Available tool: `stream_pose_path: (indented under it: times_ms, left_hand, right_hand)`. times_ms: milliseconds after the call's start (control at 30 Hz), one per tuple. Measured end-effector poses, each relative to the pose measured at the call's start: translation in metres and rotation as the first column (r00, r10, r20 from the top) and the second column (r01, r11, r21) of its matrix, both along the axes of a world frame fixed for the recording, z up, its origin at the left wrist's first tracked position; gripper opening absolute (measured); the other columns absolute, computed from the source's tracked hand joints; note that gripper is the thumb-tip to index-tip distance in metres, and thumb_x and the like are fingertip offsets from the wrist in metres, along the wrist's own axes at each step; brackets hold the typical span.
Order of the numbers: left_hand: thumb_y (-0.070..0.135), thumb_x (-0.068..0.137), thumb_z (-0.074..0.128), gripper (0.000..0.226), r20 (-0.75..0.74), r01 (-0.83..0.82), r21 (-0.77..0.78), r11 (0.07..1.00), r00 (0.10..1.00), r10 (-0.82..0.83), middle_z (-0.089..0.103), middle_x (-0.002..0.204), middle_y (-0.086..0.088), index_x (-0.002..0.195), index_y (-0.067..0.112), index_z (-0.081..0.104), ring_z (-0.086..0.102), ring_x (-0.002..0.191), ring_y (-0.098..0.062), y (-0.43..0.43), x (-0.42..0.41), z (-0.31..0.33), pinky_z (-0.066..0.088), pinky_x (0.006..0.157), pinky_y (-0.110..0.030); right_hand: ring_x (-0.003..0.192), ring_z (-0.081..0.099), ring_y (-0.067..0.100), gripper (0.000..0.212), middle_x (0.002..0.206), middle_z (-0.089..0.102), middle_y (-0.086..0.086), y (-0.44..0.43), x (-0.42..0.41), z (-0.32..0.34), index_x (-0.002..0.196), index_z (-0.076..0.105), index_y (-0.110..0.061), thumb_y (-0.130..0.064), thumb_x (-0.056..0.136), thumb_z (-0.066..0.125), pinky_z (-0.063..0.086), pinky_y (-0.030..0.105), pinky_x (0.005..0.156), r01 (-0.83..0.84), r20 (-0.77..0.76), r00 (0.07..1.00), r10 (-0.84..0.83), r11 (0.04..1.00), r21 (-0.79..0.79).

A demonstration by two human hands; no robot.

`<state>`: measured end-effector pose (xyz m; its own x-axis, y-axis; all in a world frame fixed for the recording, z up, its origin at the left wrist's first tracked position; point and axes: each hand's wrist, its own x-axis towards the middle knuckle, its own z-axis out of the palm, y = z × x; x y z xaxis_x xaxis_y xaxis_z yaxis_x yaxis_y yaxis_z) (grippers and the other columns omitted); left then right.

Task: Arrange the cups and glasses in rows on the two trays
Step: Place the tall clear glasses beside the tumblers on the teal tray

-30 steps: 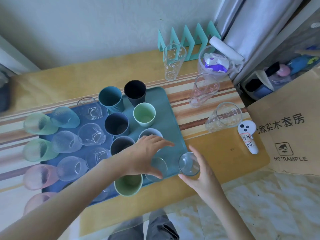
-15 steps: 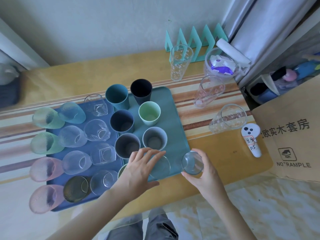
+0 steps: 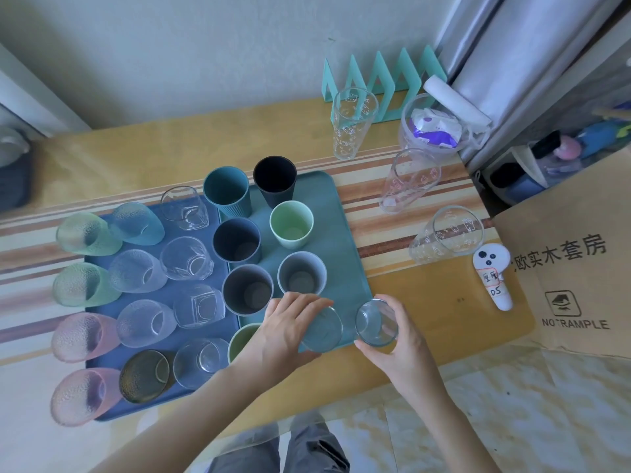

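A teal tray (image 3: 343, 240) holds several plastic cups in two rows, among them a black cup (image 3: 275, 180) and a light green cup (image 3: 291, 224). To its left a dark blue tray (image 3: 227, 303) carries rows of clear and tinted glasses. My left hand (image 3: 285, 331) grips a small clear glass (image 3: 322, 331) at the teal tray's near right corner. My right hand (image 3: 399, 349) holds a second small clear glass (image 3: 375, 322) at the tray's right edge, beside the first. A green cup (image 3: 240, 341) is partly hidden under my left wrist.
Three tall clear printed glasses (image 3: 353, 122) (image 3: 408, 180) (image 3: 447, 235) stand on the striped table right of the trays. A white labelled controller (image 3: 493, 276), a cardboard box (image 3: 580, 274), a teal rack (image 3: 379, 76) and a clear pitcher (image 3: 433, 128) are at the right.
My left hand pulled back toward the tray's near right corner and closed on the small glass there. My right hand kept its glass at the tray edge. The view shifted slightly.
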<state>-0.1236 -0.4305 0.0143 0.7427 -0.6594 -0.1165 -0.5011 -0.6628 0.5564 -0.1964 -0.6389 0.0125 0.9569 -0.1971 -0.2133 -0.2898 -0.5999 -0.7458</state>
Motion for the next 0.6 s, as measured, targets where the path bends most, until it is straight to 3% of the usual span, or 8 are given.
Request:
stream_pose_path:
  times_ms: [100, 533, 600]
  left_hand:
    - [0.038, 0.060, 0.077, 0.074, 0.012, -0.007, 0.000, 1.000, 1.000, 0.007, 0.054, 0.118, 0.010, 0.125, 0.027, 0.045, 0.042, 0.105, -0.011, -0.0018, 0.0001, -0.0002, 0.016, 0.078, -0.018]
    - [0.040, 0.060, 0.077, 0.076, 0.012, -0.013, 0.013, 1.000, 1.000, 0.013, 0.051, 0.120, 0.012, 0.127, 0.030, 0.042, 0.041, 0.107, -0.011, -0.0003, 0.0000, -0.0034, 0.027, 0.081, -0.026]
    - [0.040, 0.059, 0.078, 0.080, 0.007, -0.012, 0.008, 1.000, 1.000, 0.012, 0.049, 0.121, 0.012, 0.129, 0.031, 0.040, 0.041, 0.108, -0.011, 0.0002, -0.0003, -0.0044, 0.027, 0.082, -0.026]
  right_hand:
    - [0.118, 0.050, 0.003, 0.070, 0.126, 0.054, -0.014, -0.0002, 0.0000, -0.0002, 0.129, 0.041, -0.030, -0.032, 0.070, 0.078, 0.041, 0.010, 0.091, -0.008, 0.000, 1.000, 0.008, 1.000, -0.009]
    - [0.120, 0.047, 0.001, 0.071, 0.130, 0.049, -0.017, -0.0047, 0.0032, 0.0020, 0.130, 0.035, -0.036, -0.033, 0.073, 0.076, 0.043, 0.012, 0.091, -0.057, -0.046, 0.997, 0.057, 0.998, 0.009]
    - [0.122, 0.043, -0.001, 0.078, 0.134, 0.044, -0.017, -0.0047, 0.0035, 0.0037, 0.134, 0.031, -0.037, -0.035, 0.072, 0.077, 0.038, 0.005, 0.089, -0.062, -0.076, 0.995, 0.064, 0.998, 0.025]
